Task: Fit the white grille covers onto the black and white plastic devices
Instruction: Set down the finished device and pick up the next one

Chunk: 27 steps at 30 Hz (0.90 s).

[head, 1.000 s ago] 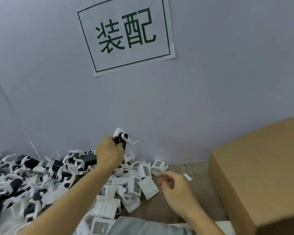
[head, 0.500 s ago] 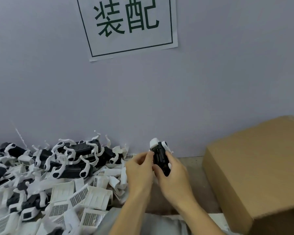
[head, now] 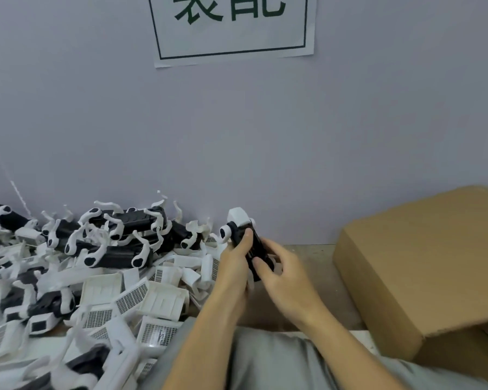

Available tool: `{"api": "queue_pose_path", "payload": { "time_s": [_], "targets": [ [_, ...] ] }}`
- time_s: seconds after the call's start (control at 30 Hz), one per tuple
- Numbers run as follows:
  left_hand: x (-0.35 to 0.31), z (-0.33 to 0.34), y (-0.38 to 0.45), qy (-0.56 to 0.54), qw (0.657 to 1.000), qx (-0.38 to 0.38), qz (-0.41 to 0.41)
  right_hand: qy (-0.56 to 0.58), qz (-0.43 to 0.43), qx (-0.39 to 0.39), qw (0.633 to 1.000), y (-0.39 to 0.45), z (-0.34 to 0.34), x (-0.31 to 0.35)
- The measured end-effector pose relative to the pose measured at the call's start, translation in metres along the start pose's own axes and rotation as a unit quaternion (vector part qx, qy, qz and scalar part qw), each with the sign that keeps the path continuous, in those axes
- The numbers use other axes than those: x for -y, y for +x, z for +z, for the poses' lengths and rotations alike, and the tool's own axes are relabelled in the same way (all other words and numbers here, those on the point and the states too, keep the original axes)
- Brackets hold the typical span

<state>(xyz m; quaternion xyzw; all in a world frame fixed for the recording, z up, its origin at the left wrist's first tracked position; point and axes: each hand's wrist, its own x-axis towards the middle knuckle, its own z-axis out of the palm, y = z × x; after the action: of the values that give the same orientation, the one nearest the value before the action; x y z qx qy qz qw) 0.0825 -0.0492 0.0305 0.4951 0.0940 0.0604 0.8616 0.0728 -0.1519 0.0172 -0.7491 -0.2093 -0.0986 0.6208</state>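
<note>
The left hand (head: pixel 233 257) and right hand (head: pixel 283 270) are gripping one black and white device (head: pixel 244 237) with fingers curled, while many loose grille covers (head: pixel 131 298) are awaiting fitting.

Single head cam, so you get no second view and no overlap. It looks forward and slightly down from your head at the wall (head: pixel 237 142), close in. Your forearms enter from the bottom edge, the parts pile (head: pixel 90 266) sits lower left, the cardboard box (head: pixel 423 266) lower right.
</note>
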Motion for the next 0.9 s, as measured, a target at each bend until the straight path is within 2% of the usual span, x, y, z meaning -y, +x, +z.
{"api": "queue_pose_path", "payload": {
  "time_s": [0.07,0.17,0.33,0.5,0.57,0.67,0.77,0.83,0.9],
  "targets": [
    [0.0,0.0,0.001,-0.011,1.0,-0.007,0.013,-0.055,-0.037,0.002,0.998,-0.001,0.002,-0.002],
    [0.0,0.001,0.004,-0.021,0.999,-0.008,0.031,-0.117,-0.033,-0.009,0.993,-0.001,-0.001,-0.004],
    [0.009,0.005,0.008,0.098,0.992,0.012,0.077,-0.12,-0.021,-0.038,0.992,0.0,-0.006,-0.003],
    [0.008,0.002,0.005,0.118,0.984,0.004,0.132,-0.084,0.016,-0.043,0.995,0.0,-0.009,-0.009],
    [0.007,0.0,0.004,0.159,0.97,-0.013,0.183,-0.026,0.03,-0.081,0.996,0.004,-0.011,-0.011],
    [0.009,-0.001,-0.002,0.265,0.928,-0.009,0.262,0.028,0.026,-0.11,0.993,0.01,-0.014,-0.012],
    [0.016,0.005,-0.011,0.393,0.867,0.093,0.29,0.081,0.039,-0.157,0.983,0.014,-0.017,-0.012],
    [0.02,0.009,-0.014,0.415,0.856,0.147,0.27,0.087,0.031,-0.214,0.973,0.016,-0.023,-0.014],
    [0.022,0.011,-0.012,0.411,0.859,0.157,0.262,0.089,0.028,-0.24,0.966,0.017,-0.026,-0.016]
  ]
}}
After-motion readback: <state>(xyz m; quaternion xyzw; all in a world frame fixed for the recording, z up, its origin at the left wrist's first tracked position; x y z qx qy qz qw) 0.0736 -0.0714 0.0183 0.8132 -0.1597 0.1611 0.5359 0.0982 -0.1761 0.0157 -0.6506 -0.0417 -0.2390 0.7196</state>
